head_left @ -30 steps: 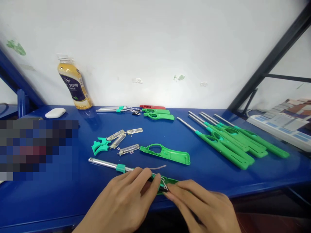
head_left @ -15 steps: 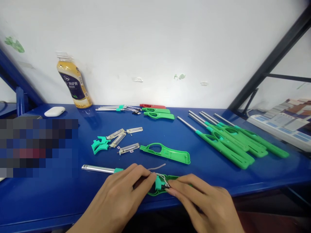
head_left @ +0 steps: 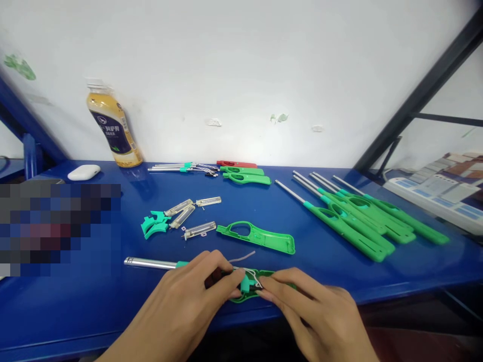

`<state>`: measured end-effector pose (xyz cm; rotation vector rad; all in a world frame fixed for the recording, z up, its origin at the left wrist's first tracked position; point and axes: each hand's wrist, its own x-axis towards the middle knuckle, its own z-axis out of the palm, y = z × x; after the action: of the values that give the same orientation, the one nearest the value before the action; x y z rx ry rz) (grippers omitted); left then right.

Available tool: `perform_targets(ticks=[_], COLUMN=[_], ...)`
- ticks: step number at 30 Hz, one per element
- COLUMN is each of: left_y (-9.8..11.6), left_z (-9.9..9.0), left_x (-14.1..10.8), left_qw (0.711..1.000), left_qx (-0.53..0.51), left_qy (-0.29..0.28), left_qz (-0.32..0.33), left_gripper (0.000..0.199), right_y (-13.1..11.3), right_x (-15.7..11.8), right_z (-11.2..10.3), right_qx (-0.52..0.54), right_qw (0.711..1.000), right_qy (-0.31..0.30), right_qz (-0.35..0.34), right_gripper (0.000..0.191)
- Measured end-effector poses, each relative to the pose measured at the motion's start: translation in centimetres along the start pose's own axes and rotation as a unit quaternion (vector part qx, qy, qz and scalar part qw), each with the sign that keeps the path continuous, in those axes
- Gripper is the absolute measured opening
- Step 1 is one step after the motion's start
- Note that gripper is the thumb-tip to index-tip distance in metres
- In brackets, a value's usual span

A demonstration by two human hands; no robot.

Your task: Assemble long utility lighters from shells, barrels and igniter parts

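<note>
At the table's front edge lies a green lighter half-shell [head_left: 237, 300], its inner side up, with a teal trigger [head_left: 246, 284] and white wires [head_left: 255, 274] in it. A metal lighter tube [head_left: 151, 263] with a teal collar runs out to the left. My left hand [head_left: 188, 291] is closed over the shell's left part, its thumb beside the trigger; the fingertips are partly hidden. My right hand [head_left: 317, 306] pinches a small black igniter [head_left: 258, 287] at the wire ends. Behind my hands rests another green half-shell [head_left: 271, 240].
Clear fuel tanks [head_left: 199, 230] and teal triggers [head_left: 155, 223] lie left of centre. Several assembled green lighters [head_left: 350, 226] stretch along the right. Metal tubes [head_left: 169, 168] and red and green shells [head_left: 247, 178] lie by the wall, near a bottle [head_left: 113, 125] and a white case [head_left: 84, 172].
Both hands stay at the half-shell with only slight finger shifts. The tube's left end has moved slightly left. The other parts lie as before.
</note>
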<state>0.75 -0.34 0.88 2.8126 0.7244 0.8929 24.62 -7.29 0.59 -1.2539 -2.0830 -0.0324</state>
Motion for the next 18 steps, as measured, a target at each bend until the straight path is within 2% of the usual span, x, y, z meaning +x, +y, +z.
perform_targets(ticks=[3,9,13,18], left_y=[0.2,0.6,0.5,0.4], left_z=[0.3,0.2,0.3,0.2], left_x=[-0.1,0.2,0.0,0.1], left_qw=[1.000,0.999,1.000,0.999], left_qx=[0.012,0.011,0.003,0.044], left_qy=[0.022,0.029,0.008,-0.020], left_qz=[-0.005,-0.013,-0.015,-0.013], left_gripper=[0.030,0.028,0.030,0.042], right_y=[0.0,0.3,0.4,0.3], right_x=[-0.1,-0.5,-0.8,-0.7], right_z=[0.1,0.6,1.0,1.0], right_qx=[-0.021,-0.055,-0.072,-0.073], right_qw=[1.000,0.998,0.997,0.997], right_qy=[0.004,0.011,0.011,-0.014], right_qz=[-0.010,-0.031,-0.032,-0.029], right_gripper=[0.024,0.026,0.027,0.027])
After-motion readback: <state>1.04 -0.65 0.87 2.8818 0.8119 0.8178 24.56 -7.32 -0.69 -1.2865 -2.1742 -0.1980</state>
